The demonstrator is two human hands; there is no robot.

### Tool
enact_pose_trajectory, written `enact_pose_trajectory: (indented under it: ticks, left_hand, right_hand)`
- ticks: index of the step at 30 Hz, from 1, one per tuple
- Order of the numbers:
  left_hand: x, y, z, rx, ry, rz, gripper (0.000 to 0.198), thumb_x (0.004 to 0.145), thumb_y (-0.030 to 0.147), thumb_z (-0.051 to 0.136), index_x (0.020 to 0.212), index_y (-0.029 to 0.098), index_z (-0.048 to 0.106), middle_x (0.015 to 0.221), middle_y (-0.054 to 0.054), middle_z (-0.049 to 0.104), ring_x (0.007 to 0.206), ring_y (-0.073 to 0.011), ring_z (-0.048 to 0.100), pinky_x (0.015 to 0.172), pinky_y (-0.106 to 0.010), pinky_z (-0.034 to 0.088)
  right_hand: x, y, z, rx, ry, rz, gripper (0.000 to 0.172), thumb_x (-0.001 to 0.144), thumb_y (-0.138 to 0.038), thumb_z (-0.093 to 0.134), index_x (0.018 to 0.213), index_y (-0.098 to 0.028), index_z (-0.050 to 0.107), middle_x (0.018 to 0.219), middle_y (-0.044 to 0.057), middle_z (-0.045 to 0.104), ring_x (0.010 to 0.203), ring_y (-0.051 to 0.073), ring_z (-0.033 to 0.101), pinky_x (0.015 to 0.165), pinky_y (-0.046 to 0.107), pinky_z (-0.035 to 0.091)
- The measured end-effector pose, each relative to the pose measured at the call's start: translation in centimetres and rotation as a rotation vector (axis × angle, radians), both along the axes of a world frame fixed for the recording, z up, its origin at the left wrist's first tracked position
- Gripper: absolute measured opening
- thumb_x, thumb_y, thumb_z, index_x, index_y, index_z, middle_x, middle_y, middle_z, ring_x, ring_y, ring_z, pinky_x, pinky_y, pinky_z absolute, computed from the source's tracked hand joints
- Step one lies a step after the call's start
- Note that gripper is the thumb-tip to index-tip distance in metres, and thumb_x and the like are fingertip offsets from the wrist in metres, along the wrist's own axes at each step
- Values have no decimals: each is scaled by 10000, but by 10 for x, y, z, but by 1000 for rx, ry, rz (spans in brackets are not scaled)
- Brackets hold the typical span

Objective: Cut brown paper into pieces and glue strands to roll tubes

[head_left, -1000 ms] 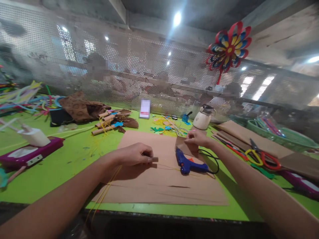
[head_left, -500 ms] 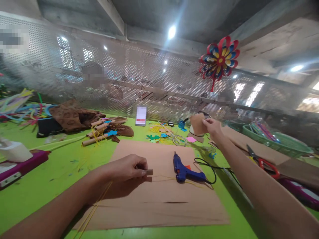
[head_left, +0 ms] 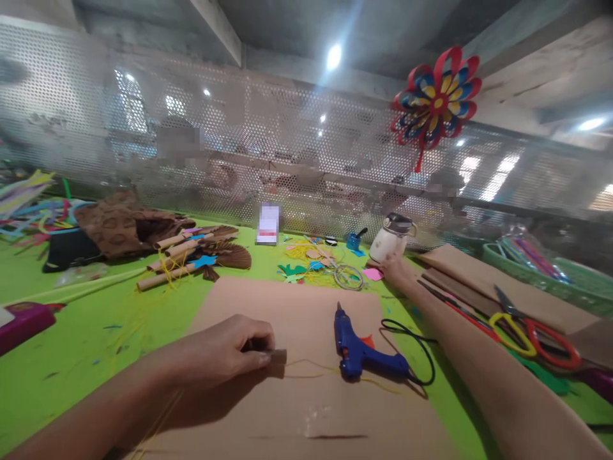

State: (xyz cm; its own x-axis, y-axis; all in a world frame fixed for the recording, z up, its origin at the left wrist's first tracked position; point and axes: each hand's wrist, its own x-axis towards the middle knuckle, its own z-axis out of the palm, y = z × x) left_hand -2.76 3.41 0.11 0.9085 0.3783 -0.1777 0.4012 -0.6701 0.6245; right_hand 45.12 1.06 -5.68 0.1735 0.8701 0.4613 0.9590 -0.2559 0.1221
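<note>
Over the large brown paper sheet (head_left: 287, 313), my left hand (head_left: 242, 351) is closed on a small brown paper roll (head_left: 278, 358), whose end sticks out past the fingertips. A thin yellow string (head_left: 311, 363) runs from near the roll toward a blue hot glue gun (head_left: 354, 348), which lies on the sheet, nozzle pointing away. My right hand (head_left: 398, 271) is stretched far forward, low at the foot of a white mug with a dark lid (head_left: 390, 237). Its fingers are partly hidden and blurred, so what they hold does not show. A pink paper piece (head_left: 372, 274) lies beside it.
Scissors with red and yellow handles (head_left: 553, 345) lie under and beyond my right forearm, near folded brown paper (head_left: 488, 281) and a green basket (head_left: 527, 271). Paper tubes with string (head_left: 177, 262) lie at left. A phone (head_left: 268, 225) stands at the back, before a perforated metal screen (head_left: 287, 140).
My right hand has lowered from holding up a brown paper piece to the table by the mug, uncovering the mug. My left hand keeps its hold on the roll. The view has shifted slightly.
</note>
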Motion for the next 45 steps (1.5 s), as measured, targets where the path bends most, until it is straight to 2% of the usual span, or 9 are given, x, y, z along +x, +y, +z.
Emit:
enact_pose_trajectory:
  ticks: [6,8,14,19,21,27,36,40,45]
  left_hand:
    - [-1,-4,3,-23,11,35,344,843,477,474,895,186,650,851,-29,665,782,-176,566,664,-244,395]
    - [-1,-7,5,-20,13,57,351,836,485,473,892,188,652,842,-28,662,775,-176,562,656,-244,394]
    - [1,-13,10,9,39,82,295,835,429,487,879,191,656,828,-20,657,763,-170,559,646,-242,385]
    - [0,-13,10,14,51,91,282,838,412,488,882,188,653,845,-26,657,764,-167,556,639,-244,377]
    - [0,-13,9,26,48,87,290,842,419,480,890,192,654,852,-27,657,764,-167,552,642,-245,376]
    - [0,-13,6,41,28,84,305,845,438,472,887,196,653,844,-27,654,754,-169,543,647,-248,383]
    - [0,-11,5,20,9,69,292,840,439,488,875,196,646,843,-25,657,772,-171,559,649,-247,383]
    - [0,-14,11,27,34,91,253,825,399,511,864,196,656,860,-25,669,783,-180,567,656,-254,389]
    - [0,-15,11,16,6,66,273,832,405,502,877,184,656,857,-25,676,771,-176,578,644,-247,396]
  right_hand:
    - [-3,3,1,-62,17,-150,263,879,-265,526,729,-125,691,677,73,577,633,158,527,551,265,318]
    - [-3,4,-1,-115,22,-176,264,883,-290,536,770,-109,691,725,81,604,641,148,548,554,256,337]
    - [5,14,-3,-237,12,-261,262,910,-383,533,962,-142,622,954,54,640,801,148,604,728,329,497]
    - [12,17,-4,-306,32,-282,293,911,-401,535,908,-130,644,882,69,655,774,154,624,693,302,506]
    - [14,18,-6,-328,36,-266,290,913,-397,534,945,-128,639,884,60,654,776,154,628,700,313,512]
    - [22,19,-10,-375,47,-230,254,915,-336,547,1073,-144,599,1039,60,631,882,169,623,775,369,527]
    - [15,27,-15,-299,95,-231,275,918,-327,542,1141,-169,578,1144,78,597,948,185,607,810,384,523]
    - [8,23,-6,-248,119,-208,266,913,-342,549,1105,-165,597,1129,81,605,961,189,606,824,373,513]
    - [2,6,24,-222,171,-144,299,808,-384,663,960,-127,677,935,81,697,829,196,655,728,328,518]
